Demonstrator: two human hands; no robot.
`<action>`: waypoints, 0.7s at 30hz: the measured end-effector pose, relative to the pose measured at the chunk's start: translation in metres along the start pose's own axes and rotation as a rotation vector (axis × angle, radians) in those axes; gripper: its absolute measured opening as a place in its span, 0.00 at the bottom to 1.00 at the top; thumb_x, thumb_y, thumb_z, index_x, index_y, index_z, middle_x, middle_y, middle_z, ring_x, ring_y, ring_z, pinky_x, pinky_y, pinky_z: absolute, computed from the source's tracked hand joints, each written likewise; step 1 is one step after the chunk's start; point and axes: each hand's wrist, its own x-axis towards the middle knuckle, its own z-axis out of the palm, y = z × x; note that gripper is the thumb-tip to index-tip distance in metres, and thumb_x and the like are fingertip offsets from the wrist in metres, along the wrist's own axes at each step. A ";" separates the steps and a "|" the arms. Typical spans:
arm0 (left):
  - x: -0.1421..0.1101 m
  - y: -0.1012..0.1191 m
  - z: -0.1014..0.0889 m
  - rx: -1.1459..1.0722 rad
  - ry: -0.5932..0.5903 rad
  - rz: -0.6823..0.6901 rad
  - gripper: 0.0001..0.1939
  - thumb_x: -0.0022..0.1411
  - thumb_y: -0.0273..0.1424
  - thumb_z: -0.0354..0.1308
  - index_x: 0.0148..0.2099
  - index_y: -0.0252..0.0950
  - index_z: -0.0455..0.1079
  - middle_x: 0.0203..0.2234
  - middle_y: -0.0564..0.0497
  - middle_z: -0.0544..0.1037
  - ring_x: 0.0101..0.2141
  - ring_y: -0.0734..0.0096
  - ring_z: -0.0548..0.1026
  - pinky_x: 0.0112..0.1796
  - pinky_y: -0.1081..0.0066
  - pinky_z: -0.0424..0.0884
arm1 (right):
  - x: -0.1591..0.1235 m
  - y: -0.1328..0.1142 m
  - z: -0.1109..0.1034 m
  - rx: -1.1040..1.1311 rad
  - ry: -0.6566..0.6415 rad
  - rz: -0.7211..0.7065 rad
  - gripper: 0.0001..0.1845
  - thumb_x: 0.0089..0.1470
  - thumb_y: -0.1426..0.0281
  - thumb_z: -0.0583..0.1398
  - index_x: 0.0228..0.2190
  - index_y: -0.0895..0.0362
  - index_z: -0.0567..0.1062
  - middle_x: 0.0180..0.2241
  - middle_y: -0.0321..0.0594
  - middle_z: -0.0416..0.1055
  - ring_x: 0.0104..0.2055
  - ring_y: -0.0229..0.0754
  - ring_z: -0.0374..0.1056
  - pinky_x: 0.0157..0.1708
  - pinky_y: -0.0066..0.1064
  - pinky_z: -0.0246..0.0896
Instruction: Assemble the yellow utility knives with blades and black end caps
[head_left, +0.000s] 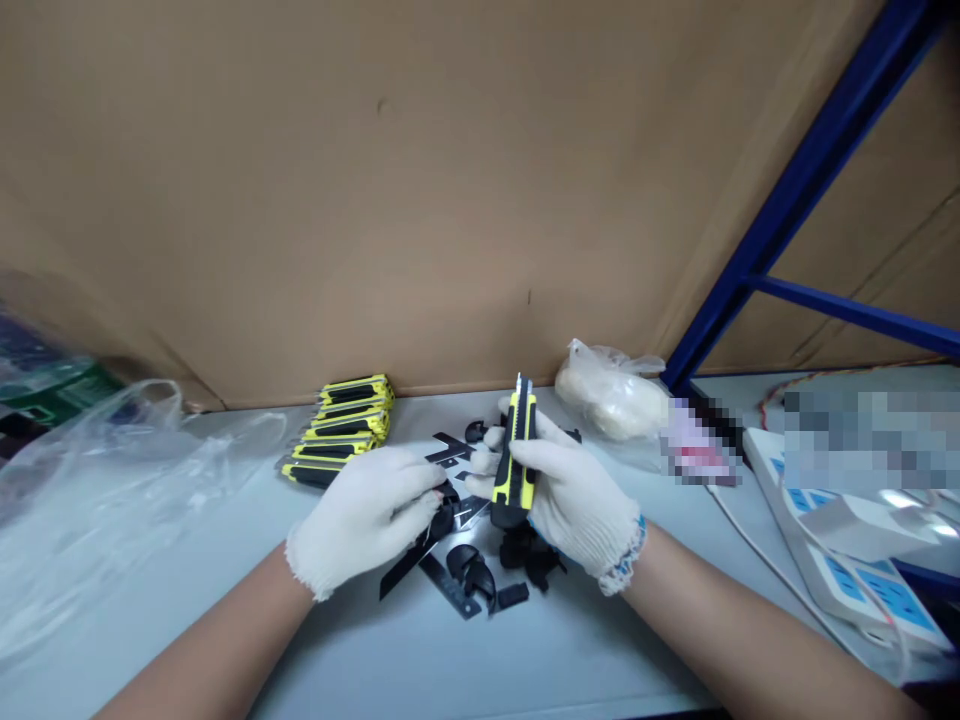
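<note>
A: Where's the piece?
B: Yellow-and-black snap-off utility knife (pixel 521 440), upright above the middle of the bench (pixel 450 670), blade end up, in the right hand (pixel 574 500)
A: Grip?
B: Right is clenched round the knife body, gloved fingers wrapped across it. Left hand (pixel 365 520) is curled just beside the knife's lower end, fingertips down by the black parts. Can't tell if it's holding anything
A: What's around it?
B: Loose black plastic parts (pixel 480 580) and dark blade strips (pixel 405 570) lie under both hands. A stack of matching knives (pixel 337 430) sits against the cardboard backing (pixel 375 200). Crumpled clear plastic bag (pixel 97 500) off to the left
A: Handling?
B: Keep the body held firm, blade end pointed away from the left fingers and clear of the loose strips
</note>
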 end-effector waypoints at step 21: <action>-0.009 0.003 0.002 -0.173 -0.013 -0.050 0.09 0.73 0.29 0.53 0.46 0.40 0.76 0.34 0.51 0.80 0.33 0.67 0.77 0.34 0.67 0.68 | -0.005 0.005 -0.005 -0.079 0.002 0.205 0.28 0.47 0.81 0.66 0.51 0.57 0.74 0.39 0.43 0.77 0.35 0.38 0.74 0.35 0.27 0.71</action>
